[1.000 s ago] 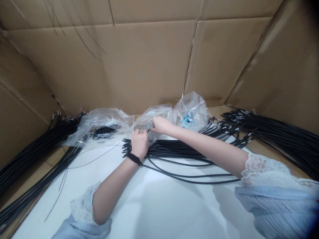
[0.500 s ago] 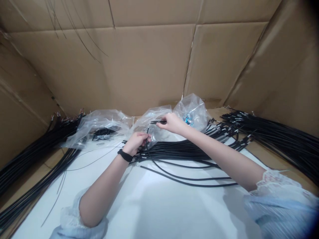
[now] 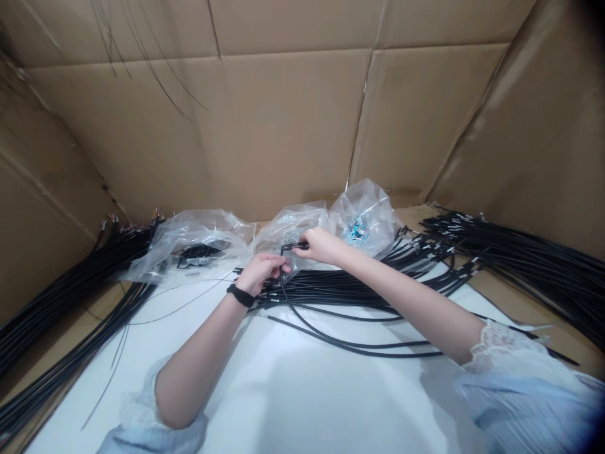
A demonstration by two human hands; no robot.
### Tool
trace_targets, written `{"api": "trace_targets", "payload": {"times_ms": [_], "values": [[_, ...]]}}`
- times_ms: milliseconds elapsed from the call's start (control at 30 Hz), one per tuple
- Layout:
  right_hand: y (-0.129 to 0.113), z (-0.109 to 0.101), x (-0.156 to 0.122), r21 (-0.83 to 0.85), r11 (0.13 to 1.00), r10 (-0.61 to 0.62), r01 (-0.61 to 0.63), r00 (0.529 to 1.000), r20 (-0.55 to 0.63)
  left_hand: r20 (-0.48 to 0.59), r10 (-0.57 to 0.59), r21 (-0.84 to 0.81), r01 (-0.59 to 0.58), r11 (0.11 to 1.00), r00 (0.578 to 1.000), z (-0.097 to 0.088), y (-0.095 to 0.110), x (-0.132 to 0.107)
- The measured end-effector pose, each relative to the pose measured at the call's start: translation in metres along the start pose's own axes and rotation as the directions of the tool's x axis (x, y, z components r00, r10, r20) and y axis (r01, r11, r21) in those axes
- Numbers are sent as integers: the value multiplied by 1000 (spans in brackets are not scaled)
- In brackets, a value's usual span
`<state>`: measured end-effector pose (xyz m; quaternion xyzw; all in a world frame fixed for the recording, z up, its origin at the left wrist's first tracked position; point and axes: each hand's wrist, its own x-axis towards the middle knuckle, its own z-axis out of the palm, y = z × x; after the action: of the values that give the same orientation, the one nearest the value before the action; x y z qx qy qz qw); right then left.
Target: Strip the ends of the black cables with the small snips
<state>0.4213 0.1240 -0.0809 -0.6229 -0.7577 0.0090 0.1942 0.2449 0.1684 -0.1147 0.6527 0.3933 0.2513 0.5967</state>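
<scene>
Near the centre, my left hand (image 3: pixel 265 271) pinches a black cable (image 3: pixel 293 310) just below its end, which points upward. From there the cable curves down and to the right over the white surface. Black tweezers (image 3: pixel 293 246) are gripped between the thumb and fingers of my right hand (image 3: pixel 319 246). Their tips meet the cable's upper end, just above my left fingertips. Too small to make out is the detail at that end. Behind and below both hands lies a bundle of black cables (image 3: pixel 335 287) with pale-tipped ends.
Clear plastic bags stand along the back; one bag (image 3: pixel 363 214) contains small blue pieces, another bag (image 3: pixel 198 236) covers black parts. More cable bundles lie at the left (image 3: pixel 80 284) and right (image 3: pixel 524 271). Cardboard walls (image 3: pixel 293 126) enclose the white work surface (image 3: pixel 321 403). Thin wires hang upper left.
My right hand has moved slightly down and left, bringing the tweezers from above the cable end onto it. My left hand keeps its pinch on the cable, with little movement.
</scene>
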Motion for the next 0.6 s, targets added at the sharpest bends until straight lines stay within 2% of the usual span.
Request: {"api": "trace_targets", "payload": {"times_ms": [400,600], "values": [[-19,-4,24,-19,999,36,-36,999,33,-118,32,152,-14,988,992,5,1,-7],[-5,-9,12,101,993,75,-65,992,-103,-193,100,226,-55,973,976,5,2,-5]]}}
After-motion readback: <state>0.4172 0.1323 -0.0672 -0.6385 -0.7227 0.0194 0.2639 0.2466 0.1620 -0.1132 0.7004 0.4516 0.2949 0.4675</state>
